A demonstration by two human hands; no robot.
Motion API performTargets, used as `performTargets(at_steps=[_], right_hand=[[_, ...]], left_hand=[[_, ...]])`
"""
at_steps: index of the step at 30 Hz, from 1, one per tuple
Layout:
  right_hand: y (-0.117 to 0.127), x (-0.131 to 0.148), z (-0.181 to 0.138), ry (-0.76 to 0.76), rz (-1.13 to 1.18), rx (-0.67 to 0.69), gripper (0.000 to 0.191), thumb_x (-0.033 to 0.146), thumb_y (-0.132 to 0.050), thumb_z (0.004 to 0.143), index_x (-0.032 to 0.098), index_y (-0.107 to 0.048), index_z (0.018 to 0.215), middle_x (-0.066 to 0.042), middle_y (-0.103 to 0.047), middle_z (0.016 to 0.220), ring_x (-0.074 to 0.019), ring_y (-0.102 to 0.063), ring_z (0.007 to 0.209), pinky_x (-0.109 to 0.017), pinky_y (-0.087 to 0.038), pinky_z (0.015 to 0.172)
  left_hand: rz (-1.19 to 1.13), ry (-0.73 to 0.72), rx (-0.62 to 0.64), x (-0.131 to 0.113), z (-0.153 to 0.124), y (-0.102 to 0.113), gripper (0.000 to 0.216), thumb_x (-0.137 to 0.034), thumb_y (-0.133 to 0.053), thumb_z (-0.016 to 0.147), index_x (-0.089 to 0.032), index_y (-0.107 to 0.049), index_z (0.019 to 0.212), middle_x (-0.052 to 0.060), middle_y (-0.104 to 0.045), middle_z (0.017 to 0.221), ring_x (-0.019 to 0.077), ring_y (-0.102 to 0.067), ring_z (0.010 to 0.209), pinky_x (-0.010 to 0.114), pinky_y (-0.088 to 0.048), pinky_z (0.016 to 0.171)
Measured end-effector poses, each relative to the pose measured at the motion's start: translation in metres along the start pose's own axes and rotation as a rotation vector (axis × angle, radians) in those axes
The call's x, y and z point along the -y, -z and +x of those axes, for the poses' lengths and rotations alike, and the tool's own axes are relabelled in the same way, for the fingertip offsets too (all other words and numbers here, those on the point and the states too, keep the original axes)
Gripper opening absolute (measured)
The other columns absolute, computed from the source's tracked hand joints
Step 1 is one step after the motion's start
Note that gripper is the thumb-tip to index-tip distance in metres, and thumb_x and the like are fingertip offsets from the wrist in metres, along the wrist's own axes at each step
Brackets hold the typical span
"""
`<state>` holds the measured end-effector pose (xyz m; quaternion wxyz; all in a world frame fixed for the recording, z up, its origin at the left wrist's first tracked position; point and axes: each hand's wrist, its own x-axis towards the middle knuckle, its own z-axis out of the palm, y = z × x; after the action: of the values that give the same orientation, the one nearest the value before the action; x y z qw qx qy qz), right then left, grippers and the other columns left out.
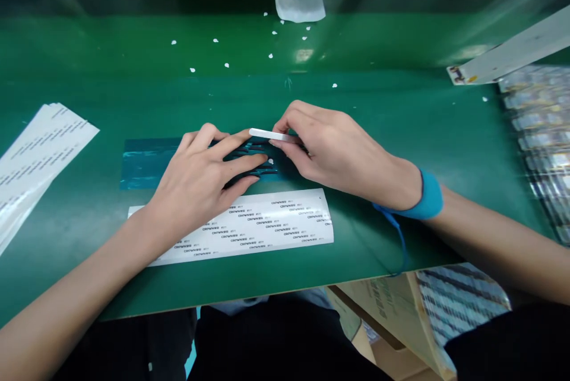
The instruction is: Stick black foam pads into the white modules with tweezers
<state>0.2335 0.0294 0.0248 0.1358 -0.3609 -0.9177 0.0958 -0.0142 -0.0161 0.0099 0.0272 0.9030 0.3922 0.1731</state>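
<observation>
Pinching a slim white plastic stick [271,135], the right hand [329,152] appears to rub the blue translucent film strip [142,162] beneath it, pinned by the flat, open-fingered left hand [202,173]; steady level pressure seems needed.

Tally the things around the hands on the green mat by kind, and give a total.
blue film strip: 1
white stick, held in the right hand: 1
printed white sheet, lying single: 1
stack of printed sheets: 1
blue wrist strap: 1
Total: 5
</observation>
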Motion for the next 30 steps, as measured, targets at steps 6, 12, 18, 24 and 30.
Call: performTargets(at_steps=[6,12,18,24,30], right_hand=[[0.012,-0.006,-0.004,-0.172,0.246,-0.194,0.012,0.030,-0.063,0.105,0.020,-0.063,0.098,-0.003,-0.071,0.087,-0.0145,-0.052,0.063,-0.033,-0.038,0.060],[0.007,-0.019,-0.010,-0.236,0.517,-0.250,0.015,0.037,-0.079,0.096,0.022,-0.077,0.098,0.000,-0.076,0.090,-0.0115,-0.047,0.059,-0.032,-0.037,0.056],[0.004,-0.015,-0.011,-0.229,0.492,-0.249,0.012,0.036,-0.076,0.099,0.026,-0.082,0.096,0.002,-0.076,0.083,-0.0123,-0.044,0.059,-0.034,-0.036,0.059],[0.003,-0.015,-0.014,-0.147,0.550,-0.261,0.021,0.045,-0.081,0.096,0.024,-0.082,0.093,-0.001,-0.079,0.091,-0.0120,-0.044,0.059,-0.033,-0.035,0.056],[0.000,-0.011,-0.014,-0.221,0.560,-0.244,0.029,0.052,-0.081,0.095,0.023,-0.081,0.094,0.000,-0.074,0.081,-0.0117,-0.046,0.058,-0.031,-0.037,0.054]], left_hand=[[-0.007,0.016,0.019,0.001,0.001,0.000,0.027,-0.032,-0.066,0.106,-0.030,-0.081,0.128,0.007,-0.069,0.150,0.0369,-0.062,0.112,0.049,-0.053,0.083],[-0.025,0.035,0.038,0.001,0.001,0.002,0.028,-0.032,-0.065,0.106,-0.032,-0.081,0.129,0.006,-0.068,0.152,0.0360,-0.062,0.114,0.050,-0.054,0.084],[-0.008,0.032,0.045,0.001,0.001,0.002,0.029,-0.033,-0.066,0.106,-0.032,-0.080,0.131,0.006,-0.068,0.152,0.0372,-0.062,0.116,0.052,-0.056,0.086],[-0.016,0.028,0.043,0.002,0.002,0.003,0.029,-0.035,-0.063,0.107,-0.031,-0.081,0.129,0.008,-0.069,0.151,0.0391,-0.064,0.115,0.054,-0.056,0.084],[-0.041,0.016,0.005,0.002,0.002,0.001,0.028,-0.035,-0.067,0.103,-0.031,-0.082,0.126,0.007,-0.071,0.148,0.0406,-0.065,0.110,0.054,-0.055,0.078]])
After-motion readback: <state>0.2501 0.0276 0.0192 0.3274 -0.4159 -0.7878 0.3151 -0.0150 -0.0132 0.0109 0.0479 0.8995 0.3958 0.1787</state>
